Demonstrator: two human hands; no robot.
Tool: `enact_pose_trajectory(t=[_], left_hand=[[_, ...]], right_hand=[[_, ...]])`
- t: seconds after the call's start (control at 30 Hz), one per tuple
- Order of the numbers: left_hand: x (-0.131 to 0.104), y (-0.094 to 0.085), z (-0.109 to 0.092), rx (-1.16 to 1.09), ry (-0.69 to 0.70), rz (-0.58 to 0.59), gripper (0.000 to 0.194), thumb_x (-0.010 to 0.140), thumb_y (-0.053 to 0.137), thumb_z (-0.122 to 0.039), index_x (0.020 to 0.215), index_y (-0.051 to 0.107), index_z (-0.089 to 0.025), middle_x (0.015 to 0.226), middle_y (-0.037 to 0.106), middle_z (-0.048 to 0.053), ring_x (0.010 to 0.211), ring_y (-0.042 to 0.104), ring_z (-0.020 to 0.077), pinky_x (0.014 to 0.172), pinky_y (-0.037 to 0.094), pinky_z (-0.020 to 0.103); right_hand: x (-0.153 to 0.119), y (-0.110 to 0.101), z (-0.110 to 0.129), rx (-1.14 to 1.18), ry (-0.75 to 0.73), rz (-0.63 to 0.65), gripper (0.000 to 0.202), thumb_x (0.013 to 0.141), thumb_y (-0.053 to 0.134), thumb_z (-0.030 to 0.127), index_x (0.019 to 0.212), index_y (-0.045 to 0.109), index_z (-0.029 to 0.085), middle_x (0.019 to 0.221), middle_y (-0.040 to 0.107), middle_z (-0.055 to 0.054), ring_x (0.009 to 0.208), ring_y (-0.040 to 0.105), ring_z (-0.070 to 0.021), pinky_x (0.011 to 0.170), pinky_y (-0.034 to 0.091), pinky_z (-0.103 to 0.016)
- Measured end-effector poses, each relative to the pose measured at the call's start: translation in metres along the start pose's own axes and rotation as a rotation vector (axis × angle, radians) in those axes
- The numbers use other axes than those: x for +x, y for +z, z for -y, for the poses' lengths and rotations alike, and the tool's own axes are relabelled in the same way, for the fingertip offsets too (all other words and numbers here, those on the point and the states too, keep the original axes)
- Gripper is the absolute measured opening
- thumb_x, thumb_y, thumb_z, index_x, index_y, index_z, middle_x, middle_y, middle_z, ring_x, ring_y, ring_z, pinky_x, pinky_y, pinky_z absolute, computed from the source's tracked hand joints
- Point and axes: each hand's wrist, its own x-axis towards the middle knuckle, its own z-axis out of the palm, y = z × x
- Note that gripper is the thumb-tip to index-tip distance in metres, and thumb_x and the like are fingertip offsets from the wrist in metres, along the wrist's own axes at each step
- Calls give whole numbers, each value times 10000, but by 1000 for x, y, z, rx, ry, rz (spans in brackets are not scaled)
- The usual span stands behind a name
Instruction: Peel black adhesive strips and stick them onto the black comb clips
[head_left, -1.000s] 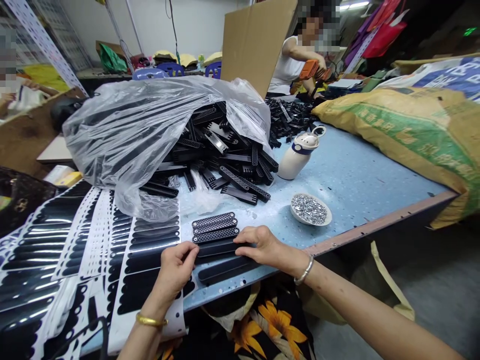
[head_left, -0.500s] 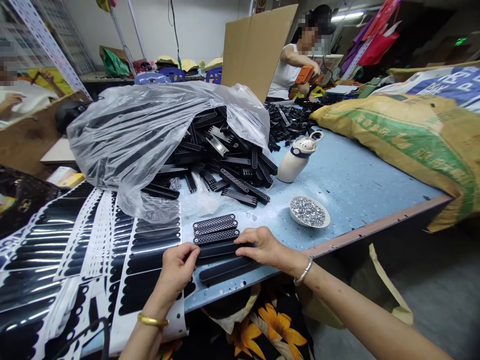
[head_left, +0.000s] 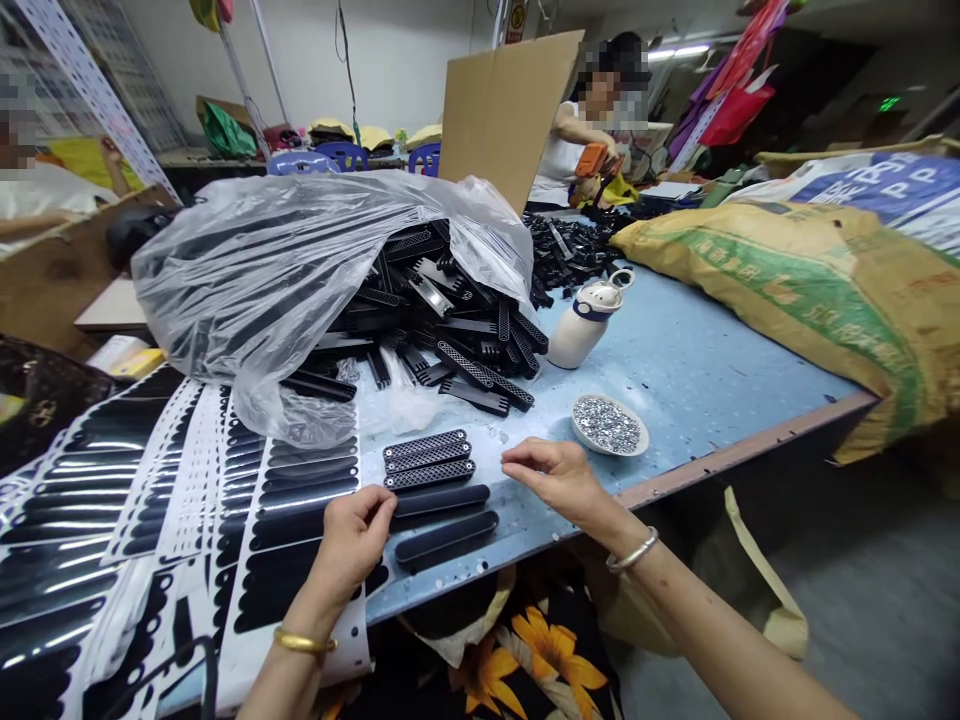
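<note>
My left hand (head_left: pixel 358 532) is closed in a pinch at the left end of a smooth black comb handle (head_left: pixel 442 500) lying flat on the table. My right hand (head_left: pixel 559 485) hangs above the table, right of that handle and short of the bowl, its thumb and fingertips together and nothing visible between them. A second smooth black handle (head_left: pixel 448 538) rests nearer the table edge. Just behind are several mesh-patterned handles (head_left: pixel 429 474) side by side, with round metal spots at their ends. A white bowl (head_left: pixel 628 452) holds many tiny shiny metal pieces (head_left: pixel 606 424).
A clear plastic bag (head_left: pixel 247 260) spills black comb parts (head_left: pixel 457 330) across the table. Beside them stands a cream bottle (head_left: pixel 576 332). Sheets of black stickers (head_left: pixel 300 520) cover the left side. A yellow sack (head_left: pixel 780 290) lies at right. Behind a cardboard sheet (head_left: pixel 506 120), another person holds an orange tool (head_left: pixel 591 160).
My right hand has let go of the smooth handle's right end and moved right and up toward the bowl. My left hand stays at the handle's left end.
</note>
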Motion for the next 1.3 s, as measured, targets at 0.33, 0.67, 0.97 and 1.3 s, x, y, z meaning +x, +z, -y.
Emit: enact_pose_trajectory(t=[0.33,0.67,0.97,1.3], left_hand=[[-11,-3,-37,226,539,-225,141,877,547,-174,829,678,-182,704,714,33,615,659,160,601,501,250],[12,25,-34,403,613,-78,65,786,670,-203,838,654,-166,750,669,67,726,604,240,680,486,368],[15,23,-33,471,604,26,46,767,663,-142,797,648,-175,799,644,72,762,533,243,702,438,384],[11,16,-37,476,664,-75,136,834,563,-124,736,639,-179,766,664,74,730,563,227,683,413,369]], right_hand=[[-22,-18,-10,-92,55,-111,190,806,664,344,707,730,196,631,663,-55,539,575,-177,514,462,-297],[-8,37,2,43,37,69,204,754,792,359,771,723,168,680,658,-23,561,589,-139,504,449,-233],[9,37,6,54,6,196,331,811,696,281,529,556,177,568,541,17,538,483,-112,518,340,-243],[13,33,11,56,72,177,517,970,429,478,542,483,193,547,518,1,535,464,-135,531,362,-267]])
